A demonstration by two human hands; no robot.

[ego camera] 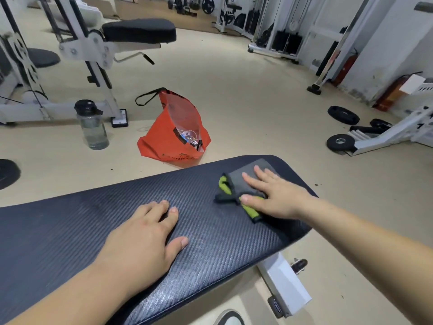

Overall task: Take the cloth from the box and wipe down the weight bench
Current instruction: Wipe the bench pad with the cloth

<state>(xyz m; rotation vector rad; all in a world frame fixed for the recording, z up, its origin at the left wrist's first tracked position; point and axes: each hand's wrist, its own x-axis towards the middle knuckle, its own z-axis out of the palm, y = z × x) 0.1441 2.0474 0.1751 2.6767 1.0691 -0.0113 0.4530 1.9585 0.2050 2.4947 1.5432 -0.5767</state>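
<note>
Machine: a white gym machine (79, 49) with a black seat pad (139, 30) stands far off on your left.
Bottle: a see-through water bottle (92, 125) with a black lid stands upright on the floor, near the foot of that machine.
Bag: an orange bag (168, 141) sits on the floor past the far side of the bench. Its mouth is open and small things show inside, but you cannot tell what they are. Its black strap lies on the floor to the left.
Left hand: your left hand (145, 238) lies flat on the middle of the bench pad. The fingers are straight and close together, the thumb sticks out to the right, and it holds nothing.
Bench: the weight bench (70, 231) is near you and runs from left to right. Its pad is dark with a fine woven look. A white leg (285, 282) shows under the right end.
Cloth: the cloth (239, 181) is grey with a bright green edge. It lies on the right end of the bench pad, a bit bunched up on its left side.
Right hand: your right hand (274, 193) rests flat on top of the cloth. The fingers are straight and spread, pointing left and away from you. The thumb presses on the green edge. Nothing is gripped; the palm just lies on the cloth.
Weights: two black round weight plates (343, 114) lie on the floor far to the right, well apart from the bench, beside a low white frame.
Red can: a fire extinguisher (391, 92) leans at the wall on the far right.
</note>
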